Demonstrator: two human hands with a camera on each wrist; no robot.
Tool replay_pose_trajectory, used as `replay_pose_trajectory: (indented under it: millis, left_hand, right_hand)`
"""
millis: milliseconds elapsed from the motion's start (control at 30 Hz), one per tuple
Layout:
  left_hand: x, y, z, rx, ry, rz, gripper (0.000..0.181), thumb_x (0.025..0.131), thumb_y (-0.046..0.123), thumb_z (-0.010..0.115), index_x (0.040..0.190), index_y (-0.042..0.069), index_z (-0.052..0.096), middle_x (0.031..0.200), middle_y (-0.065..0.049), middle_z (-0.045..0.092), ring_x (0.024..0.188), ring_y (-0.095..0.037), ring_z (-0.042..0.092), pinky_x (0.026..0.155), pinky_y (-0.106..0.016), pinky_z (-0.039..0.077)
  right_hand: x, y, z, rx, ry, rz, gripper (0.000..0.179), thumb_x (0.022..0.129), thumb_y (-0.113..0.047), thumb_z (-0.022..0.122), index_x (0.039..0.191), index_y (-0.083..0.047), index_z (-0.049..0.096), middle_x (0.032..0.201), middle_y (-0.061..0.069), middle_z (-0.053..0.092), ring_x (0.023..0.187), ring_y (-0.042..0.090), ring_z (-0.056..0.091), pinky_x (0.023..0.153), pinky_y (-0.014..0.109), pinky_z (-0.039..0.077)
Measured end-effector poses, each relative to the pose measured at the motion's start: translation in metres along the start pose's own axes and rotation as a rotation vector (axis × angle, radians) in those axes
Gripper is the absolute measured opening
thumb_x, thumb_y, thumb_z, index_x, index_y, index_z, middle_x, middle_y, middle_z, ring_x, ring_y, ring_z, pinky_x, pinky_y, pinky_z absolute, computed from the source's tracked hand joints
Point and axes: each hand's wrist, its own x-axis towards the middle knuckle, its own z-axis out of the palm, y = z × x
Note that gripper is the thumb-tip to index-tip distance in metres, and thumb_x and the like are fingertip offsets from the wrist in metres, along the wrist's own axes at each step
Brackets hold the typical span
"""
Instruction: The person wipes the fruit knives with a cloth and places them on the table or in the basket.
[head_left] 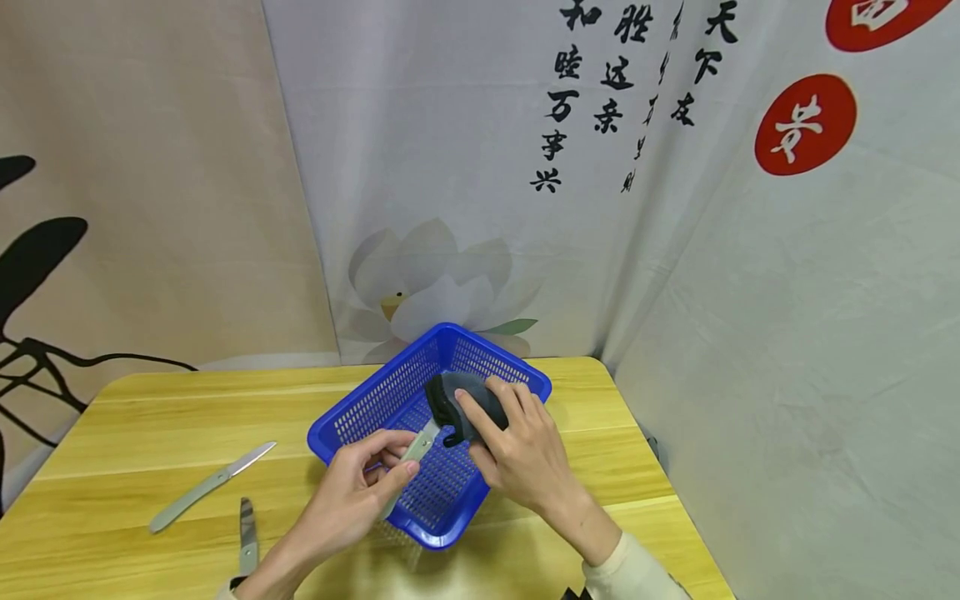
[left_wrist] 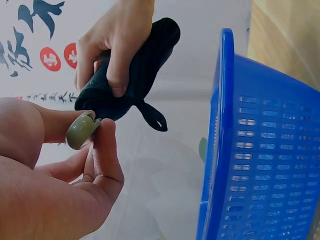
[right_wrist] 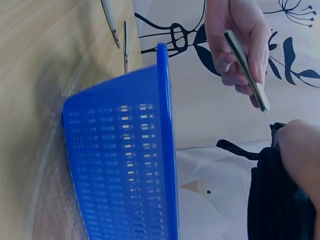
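Note:
In the head view, my left hand pinches the pale green handle of a folding knife between thumb and fingers. A short stretch of its blade shows before it meets a dark cloth mitt-like piece, which has a small hanging loop. My right hand grips this cloth from above, with the rest of the blade hidden at its edge. Both hands are over a blue perforated plastic basket. From the right wrist view, the knife points down toward the cloth.
Left of the basket, an unfolded knife with a green handle lies on the wooden table. A second knife lies by the left forearm. Something clear sits against the basket's underside. Printed curtains hang behind the table and along its right side.

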Motion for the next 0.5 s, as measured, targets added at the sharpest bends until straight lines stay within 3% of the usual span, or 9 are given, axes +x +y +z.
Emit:
replay_pose_trajectory:
  millis: [200,400,500]
  left_hand:
    - [0.0,-0.001,-0.001,0.004,-0.01,-0.004,0.029,0.105,0.011,0.078,0.133,0.002,0.076,0.105,-0.008,0.07,0.093,-0.009,0.063,0.073,-0.019,0.056]
    - [-0.001,0.0,-0.001,0.002,0.001,-0.005,0.029,0.104,0.012,0.081,0.131,0.003,0.077,0.104,-0.008,0.072,0.093,-0.008,0.066,0.075,-0.019,0.058]
    - [-0.001,-0.001,-0.002,-0.003,0.009,-0.03,0.03,0.104,0.012,0.081,0.132,0.002,0.077,0.105,-0.008,0.072,0.094,-0.008,0.066,0.077,-0.02,0.061]
  right_hand:
    - [0.0,0.012,0.0,0.028,0.011,0.045,0.065,0.085,-0.018,0.079,0.149,-0.017,0.072,0.138,0.024,0.068,0.108,0.036,0.066,0.083,0.047,0.067]
    - [-0.004,0.023,-0.003,0.062,0.051,0.138,0.062,0.087,-0.014,0.075,0.149,-0.016,0.072,0.138,0.027,0.067,0.106,0.038,0.067,0.073,0.049,0.067]
    - [-0.005,0.022,-0.006,0.092,0.076,0.145,0.063,0.086,-0.014,0.075,0.149,-0.014,0.072,0.137,0.028,0.066,0.105,0.039,0.067,0.071,0.049,0.067]
